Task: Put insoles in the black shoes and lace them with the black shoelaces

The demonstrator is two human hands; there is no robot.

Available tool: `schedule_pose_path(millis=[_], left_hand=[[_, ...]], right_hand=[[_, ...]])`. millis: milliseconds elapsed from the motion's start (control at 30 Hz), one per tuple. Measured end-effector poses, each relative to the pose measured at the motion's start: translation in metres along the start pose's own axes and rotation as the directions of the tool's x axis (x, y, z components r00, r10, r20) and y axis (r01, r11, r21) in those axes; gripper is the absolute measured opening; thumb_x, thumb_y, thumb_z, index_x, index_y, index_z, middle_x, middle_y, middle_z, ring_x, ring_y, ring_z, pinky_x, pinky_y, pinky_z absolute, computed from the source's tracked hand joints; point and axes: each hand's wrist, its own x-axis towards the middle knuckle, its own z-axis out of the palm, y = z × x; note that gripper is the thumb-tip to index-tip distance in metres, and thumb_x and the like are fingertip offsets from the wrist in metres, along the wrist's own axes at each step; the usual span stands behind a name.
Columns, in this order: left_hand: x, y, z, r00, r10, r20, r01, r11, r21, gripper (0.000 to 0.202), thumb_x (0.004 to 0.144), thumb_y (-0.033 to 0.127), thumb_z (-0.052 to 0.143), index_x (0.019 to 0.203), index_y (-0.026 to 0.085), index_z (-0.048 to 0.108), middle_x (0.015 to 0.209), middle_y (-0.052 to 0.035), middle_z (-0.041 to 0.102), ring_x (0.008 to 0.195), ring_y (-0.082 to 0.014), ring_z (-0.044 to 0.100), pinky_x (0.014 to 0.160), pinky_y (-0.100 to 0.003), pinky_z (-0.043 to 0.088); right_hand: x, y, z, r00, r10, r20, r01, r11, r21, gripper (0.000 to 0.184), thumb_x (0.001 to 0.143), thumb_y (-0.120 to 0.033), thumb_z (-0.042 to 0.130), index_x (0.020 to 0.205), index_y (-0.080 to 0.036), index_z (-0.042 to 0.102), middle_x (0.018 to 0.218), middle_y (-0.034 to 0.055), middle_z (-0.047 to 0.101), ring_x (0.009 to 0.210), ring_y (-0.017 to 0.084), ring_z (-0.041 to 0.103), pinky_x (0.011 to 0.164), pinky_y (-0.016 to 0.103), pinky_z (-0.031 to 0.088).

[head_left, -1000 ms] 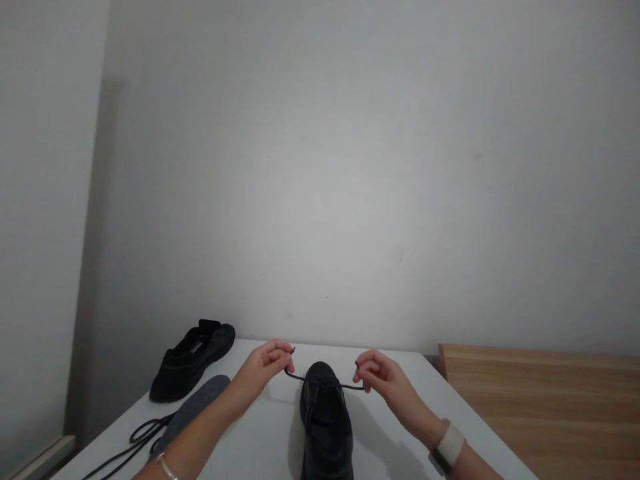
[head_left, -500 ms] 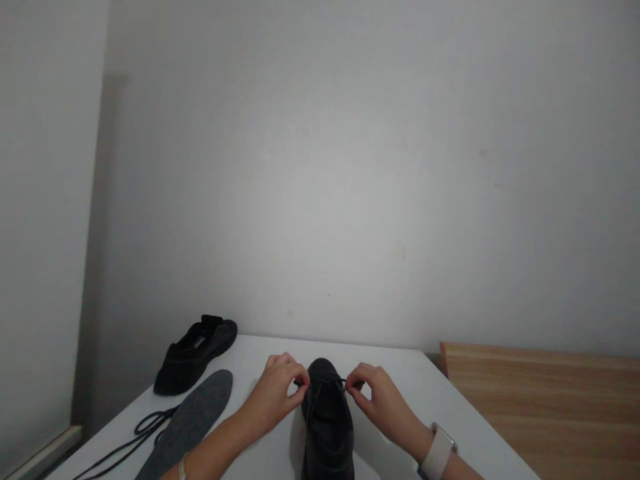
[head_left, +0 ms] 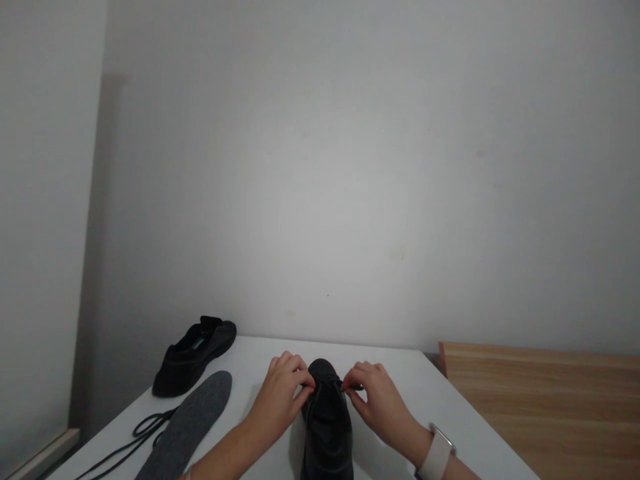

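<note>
A black shoe [head_left: 327, 437] stands on the white table with its toe pointing away from me. My left hand [head_left: 286, 390] is at the left side of the lace area, thumb and forefinger pinched on the shoelace there. On the other side, my right hand [head_left: 373, 393] pinches the shoelace [head_left: 356, 387] close to the eyelets, and a dark bit of it shows by the fingers. Both hands are closed, and their fingertips hide the exact hold. The shoe's opening faces up toward me.
At the table's back left sits a second black shoe [head_left: 187, 363]. A grey insole [head_left: 200, 417] lies in front of it, beside a loose black shoelace [head_left: 135, 440]. The white table [head_left: 400, 367] meets the wall behind. A wooden panel [head_left: 540, 407] is at the right.
My left hand has moved slightly right, closer to the shoe's eyelets. The right hand has shifted a little left, toward the shoe. Both stay pinched.
</note>
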Motion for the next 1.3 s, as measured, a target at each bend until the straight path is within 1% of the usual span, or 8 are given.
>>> schedule_pose_path(millis=[300,433,567,667,833,967,1167,1300], left_hand=[[-0.001,0.003,0.004,0.997,-0.031,0.075,0.034,0.999,-0.029,0.017,0.081,0.012,0.049,0.080,0.019,0.064,0.082,-0.0055,0.064,0.084,-0.0209,0.054,0.078,-0.032,0.039],[0.000,0.010,0.004,0.990,-0.056,0.127,0.061,0.997,-0.040,0.021,0.083,0.014,0.043,0.089,0.021,0.063,0.087,-0.0041,0.064,0.084,-0.0185,0.058,0.076,-0.029,0.042],[0.000,0.023,0.001,0.980,-0.093,0.179,0.079,0.993,0.084,0.017,0.082,0.024,0.051,0.096,0.023,0.061,0.093,-0.0043,0.063,0.087,-0.0201,0.058,0.077,-0.030,0.044],[0.001,0.033,0.000,0.970,-0.109,0.219,0.067,0.979,0.191,0.024,0.080,0.021,0.053,0.103,0.023,0.060,0.101,-0.0061,0.062,0.093,-0.0225,0.058,0.081,-0.033,0.045],[0.011,0.043,0.002,0.947,-0.117,0.300,0.021,0.952,0.306,0.033,0.079,0.010,0.045,0.107,0.019,0.061,0.108,-0.0108,0.061,0.100,-0.0245,0.058,0.087,-0.036,0.046],[0.020,0.045,0.007,0.937,-0.126,0.325,0.012,0.943,0.332,0.035,0.077,0.006,0.043,0.104,0.014,0.064,0.106,-0.0136,0.063,0.097,-0.0258,0.060,0.085,-0.036,0.047],[0.018,0.048,0.002,0.960,-0.114,0.254,0.021,0.939,0.344,0.034,0.079,0.005,0.038,0.095,0.014,0.067,0.101,-0.0142,0.064,0.097,-0.0275,0.058,0.085,-0.041,0.044],[0.017,0.042,-0.008,0.991,-0.069,0.118,0.051,0.987,0.150,0.021,0.079,0.010,0.044,0.079,0.018,0.064,0.093,-0.0083,0.062,0.091,-0.0227,0.057,0.080,-0.034,0.043]], right_hand=[[0.001,-0.008,-0.003,1.000,-0.023,-0.003,0.023,0.998,-0.066,0.013,0.080,-0.011,0.055,0.080,-0.021,0.063,0.082,-0.0003,0.063,0.082,0.017,0.052,0.077,0.031,0.031],[0.005,-0.010,0.000,0.999,-0.038,-0.010,0.037,0.992,-0.124,0.017,0.081,-0.011,0.052,0.080,-0.022,0.065,0.087,0.0018,0.062,0.088,0.019,0.051,0.078,0.031,0.032],[0.007,-0.014,0.004,0.998,0.042,0.044,-0.042,0.999,0.004,0.024,0.081,-0.007,0.045,0.079,-0.020,0.065,0.083,0.0031,0.061,0.079,0.015,0.055,0.071,0.025,0.037],[0.005,-0.020,0.003,0.997,0.041,0.069,-0.046,0.996,0.070,0.028,0.085,-0.009,0.039,0.088,-0.020,0.064,0.084,0.0033,0.063,0.079,0.015,0.057,0.072,0.025,0.039],[0.001,-0.032,-0.005,0.991,-0.016,0.134,0.022,0.999,-0.043,0.022,0.081,-0.015,0.046,0.098,-0.020,0.059,0.093,0.0051,0.062,0.084,0.019,0.058,0.075,0.027,0.041],[0.003,-0.039,-0.005,0.981,0.009,0.193,0.022,0.987,-0.158,0.031,0.072,-0.009,0.050,0.100,-0.019,0.059,0.102,0.0074,0.062,0.092,0.022,0.059,0.079,0.029,0.042],[0.014,-0.050,0.002,0.988,0.062,0.141,-0.016,0.951,-0.307,0.035,0.075,-0.003,0.040,0.099,-0.018,0.060,0.093,0.0082,0.065,0.083,0.020,0.063,0.067,0.027,0.041],[0.017,-0.046,0.005,0.996,0.041,0.079,-0.010,0.931,-0.366,0.029,0.076,-0.005,0.042,0.091,-0.021,0.060,0.085,0.0046,0.065,0.074,0.019,0.062,0.059,0.027,0.037]])
